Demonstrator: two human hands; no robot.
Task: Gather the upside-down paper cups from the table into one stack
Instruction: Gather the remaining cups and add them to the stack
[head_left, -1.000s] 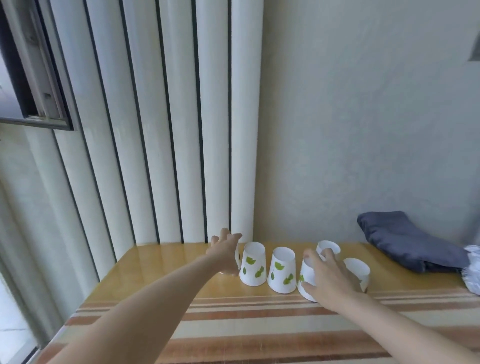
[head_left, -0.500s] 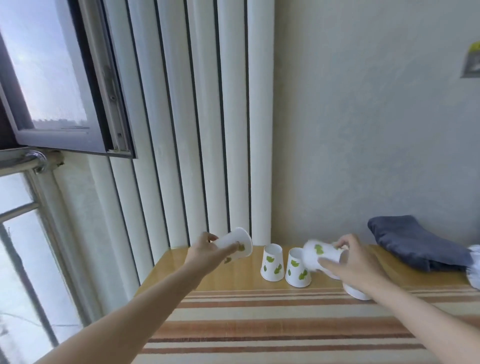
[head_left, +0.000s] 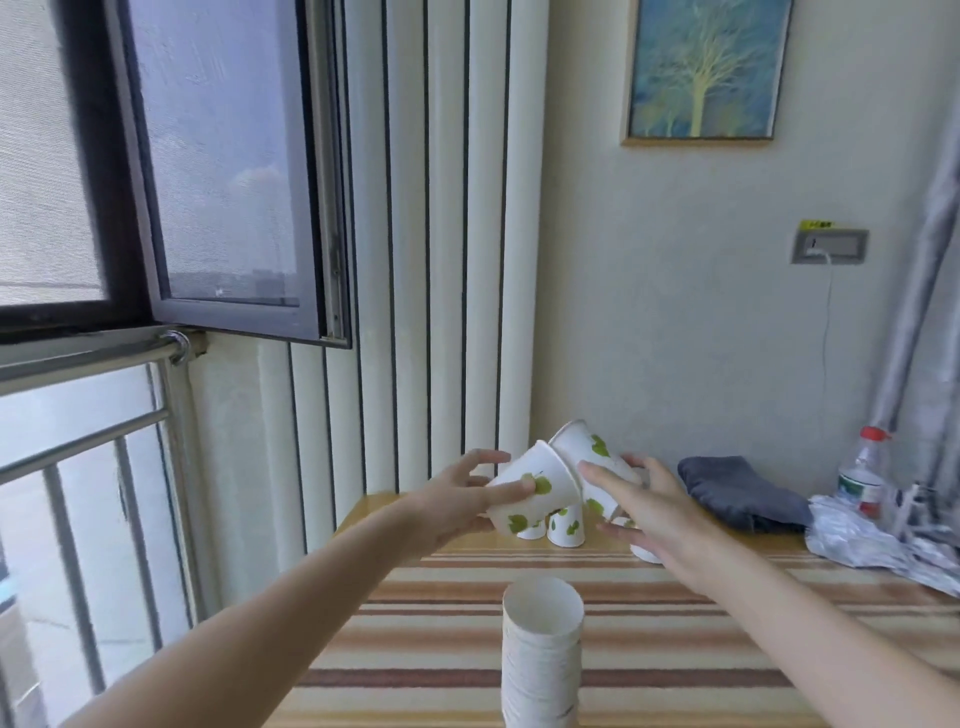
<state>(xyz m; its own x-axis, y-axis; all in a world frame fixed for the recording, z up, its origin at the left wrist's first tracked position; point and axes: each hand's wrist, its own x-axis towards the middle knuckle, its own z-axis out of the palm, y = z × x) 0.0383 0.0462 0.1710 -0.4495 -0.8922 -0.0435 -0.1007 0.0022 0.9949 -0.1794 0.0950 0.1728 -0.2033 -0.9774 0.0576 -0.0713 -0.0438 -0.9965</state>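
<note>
- Above the far worktop (head_left: 467, 613), the left hand (head_left: 457, 506) has its grip wrapped around a tilted leaf-print cup (head_left: 530, 491).
- Its rim meets a second cup (head_left: 589, 457), gripped by the right hand (head_left: 654, 512).
- Below them, two upside-down cups (head_left: 566, 527) stand on the worktop.
- Nearest the camera stands a tall cup stack (head_left: 541, 654).

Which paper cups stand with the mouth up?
Only the tall stack of cups at the near table edge; the loose cups behind the hands stand upside down.
</note>
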